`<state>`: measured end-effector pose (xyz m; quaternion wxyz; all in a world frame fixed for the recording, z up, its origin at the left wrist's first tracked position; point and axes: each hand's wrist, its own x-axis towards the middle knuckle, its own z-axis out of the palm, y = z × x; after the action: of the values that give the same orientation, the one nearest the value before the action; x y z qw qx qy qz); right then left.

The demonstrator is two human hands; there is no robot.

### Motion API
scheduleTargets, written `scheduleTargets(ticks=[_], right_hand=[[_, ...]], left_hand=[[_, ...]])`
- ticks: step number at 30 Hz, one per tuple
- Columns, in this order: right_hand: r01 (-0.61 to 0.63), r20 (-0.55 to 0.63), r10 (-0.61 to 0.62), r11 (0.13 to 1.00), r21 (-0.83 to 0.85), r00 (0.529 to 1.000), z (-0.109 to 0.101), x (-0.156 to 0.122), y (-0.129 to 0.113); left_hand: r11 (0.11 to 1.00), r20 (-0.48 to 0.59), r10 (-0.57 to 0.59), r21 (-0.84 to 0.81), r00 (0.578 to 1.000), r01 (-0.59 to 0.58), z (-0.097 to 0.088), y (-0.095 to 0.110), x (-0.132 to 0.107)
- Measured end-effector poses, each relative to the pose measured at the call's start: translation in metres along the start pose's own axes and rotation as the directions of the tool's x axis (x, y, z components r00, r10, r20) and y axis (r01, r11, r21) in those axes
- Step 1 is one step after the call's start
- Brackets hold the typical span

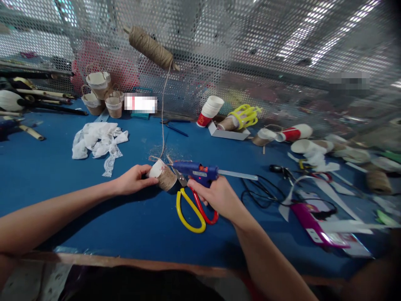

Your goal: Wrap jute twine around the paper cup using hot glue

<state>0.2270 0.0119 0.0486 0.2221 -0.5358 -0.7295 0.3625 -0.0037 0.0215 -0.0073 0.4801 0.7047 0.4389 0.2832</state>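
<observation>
My left hand (137, 180) grips a small paper cup (166, 179) by its bottom end; the cup lies tilted, its side wrapped in brown twine. A strand of twine (163, 121) runs from the cup up to a spool (150, 46) on the mesh. In my right hand (219, 195) is a blue hot glue gun (196, 170) with a clear glue stick out of its back, its nozzle pointing left near the cup. Scissors (191, 211) with one yellow and one red handle lie under the gun, partly hidden by it and my fingers.
White lace (97, 140) lies heaped at left, behind it several twine-wrapped cups (114, 106). Stacked paper cups (211, 110) and a white box lid (230, 133) stand at the back. Right are a black cord (258, 198), a purple box (316, 228) and paper strips. A perforated metal screen rises behind.
</observation>
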Motion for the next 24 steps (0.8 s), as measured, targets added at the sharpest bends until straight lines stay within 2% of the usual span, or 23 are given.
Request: scheduleTargets(ticks=[3,5,7,9,12,19,24], right_hand=[[-0.051,0.003,0.051,0.987,0.149,0.999,-0.003,0.006,0.005],[-0.063,-0.051,0.079,0.963,0.261,0.996,-0.006,0.014,0.011],[-0.101,-0.14,0.149,0.948,0.303,0.979,-0.011,0.025,0.018],[-0.162,-0.219,0.229,0.944,0.287,0.949,-0.015,0.036,0.025],[-0.223,-0.254,0.291,0.938,0.265,0.922,-0.018,0.052,0.035],[-0.338,-0.253,0.38,0.921,0.194,0.89,-0.011,0.074,0.057],[-0.384,-0.192,0.403,0.914,0.131,0.895,-0.007,0.083,0.067]], left_hand=[[0.998,-0.019,0.027,0.055,0.999,-0.026,0.001,-0.002,0.0],[0.994,-0.056,0.052,0.096,0.997,-0.046,0.002,-0.003,0.0],[0.99,-0.083,0.077,0.126,0.994,-0.067,0.001,-0.003,0.0],[0.985,-0.102,0.102,0.15,0.99,-0.086,0.001,-0.002,-0.001],[0.976,-0.12,0.137,0.187,0.983,-0.113,0.0,0.0,-0.002],[0.952,-0.087,0.219,0.238,0.972,-0.193,0.0,0.005,-0.007],[0.928,-0.041,0.288,0.261,0.957,-0.268,0.001,0.005,-0.008]])
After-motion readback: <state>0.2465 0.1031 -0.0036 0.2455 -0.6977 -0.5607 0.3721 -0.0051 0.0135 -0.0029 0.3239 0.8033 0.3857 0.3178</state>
